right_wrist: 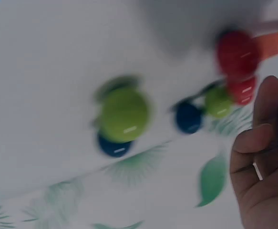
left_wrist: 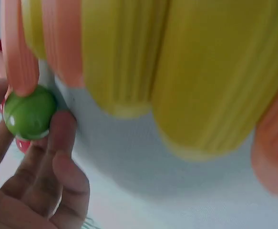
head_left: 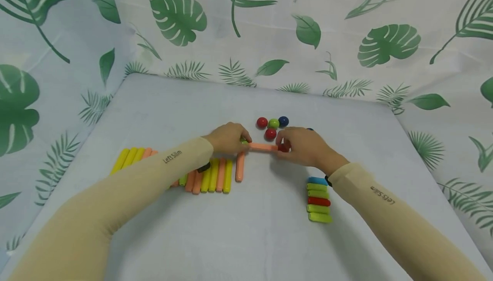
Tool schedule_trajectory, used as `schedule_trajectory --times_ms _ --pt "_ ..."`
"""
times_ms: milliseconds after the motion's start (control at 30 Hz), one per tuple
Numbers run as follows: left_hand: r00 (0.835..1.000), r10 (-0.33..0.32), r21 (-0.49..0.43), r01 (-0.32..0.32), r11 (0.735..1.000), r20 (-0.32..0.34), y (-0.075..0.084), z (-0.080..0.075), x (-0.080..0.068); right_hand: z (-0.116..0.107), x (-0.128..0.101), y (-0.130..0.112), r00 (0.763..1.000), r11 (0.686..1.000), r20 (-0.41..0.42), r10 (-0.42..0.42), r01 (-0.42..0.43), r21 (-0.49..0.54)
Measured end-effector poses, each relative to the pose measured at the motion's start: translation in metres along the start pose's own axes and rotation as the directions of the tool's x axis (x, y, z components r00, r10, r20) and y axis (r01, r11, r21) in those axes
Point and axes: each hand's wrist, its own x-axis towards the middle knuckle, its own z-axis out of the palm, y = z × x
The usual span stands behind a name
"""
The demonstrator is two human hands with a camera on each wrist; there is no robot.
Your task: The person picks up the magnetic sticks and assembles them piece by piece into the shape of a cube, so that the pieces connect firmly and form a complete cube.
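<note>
My left hand (head_left: pixel 242 138) pinches a green ball (head_left: pixel 244 141) against the left end of an orange stick (head_left: pixel 263 147) lying crosswise on the table. The left wrist view shows that green ball (left_wrist: pixel 30 112) between my fingertips, touching an orange stick (left_wrist: pixel 19 57). A red ball (head_left: pixel 283 147) sits at the stick's right end, and my right hand (head_left: pixel 288 146) hovers right at it. In the blurred right wrist view the red ball (right_wrist: pixel 237 52) lies a little apart from my relaxed fingers (right_wrist: pixel 265 119).
Loose balls lie just beyond the stick: red (head_left: pixel 262 122), green (head_left: pixel 274 123), blue (head_left: pixel 283 121), red (head_left: pixel 270 134). An orange stick (head_left: pixel 240 167) lies lengthwise beside a row of yellow and orange sticks (head_left: pixel 209 180). Short coloured sticks (head_left: pixel 319 199) are stacked by my right forearm.
</note>
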Motion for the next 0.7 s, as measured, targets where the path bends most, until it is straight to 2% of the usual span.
schedule_trajectory --times_ms 67,100,200,300,400,533,700 --pt "1.000 0.001 -0.043 0.000 0.999 0.024 -0.004 -0.003 0.002 0.003 0.000 -0.021 0.991 0.991 -0.028 -0.132 0.131 -0.027" --pt "0.999 0.003 -0.058 -0.001 0.998 0.034 -0.006 -0.004 0.003 0.005 0.000 -0.033 0.978 0.978 -0.032 -0.207 0.206 -0.039" --pt "0.999 0.006 -0.088 -0.002 0.996 0.052 -0.010 -0.006 0.005 0.016 -0.002 -0.069 0.920 0.917 -0.006 -0.393 0.391 -0.078" --pt "0.998 0.011 -0.098 -0.006 0.995 0.055 -0.011 -0.006 0.007 0.026 -0.006 -0.096 0.867 0.857 0.055 -0.494 0.497 -0.132" --pt "0.998 0.019 -0.101 -0.013 0.995 0.055 -0.011 -0.005 0.008 0.035 -0.009 -0.110 0.856 0.837 0.119 -0.503 0.517 -0.179" --pt "0.998 0.031 -0.090 -0.026 0.996 0.056 -0.010 -0.005 0.008 0.039 -0.014 -0.114 0.866 0.851 0.155 -0.475 0.497 -0.171" --pt "0.998 0.033 -0.078 -0.029 0.997 0.049 -0.011 -0.005 0.009 0.036 -0.021 -0.111 0.857 0.858 0.196 -0.477 0.502 -0.106"
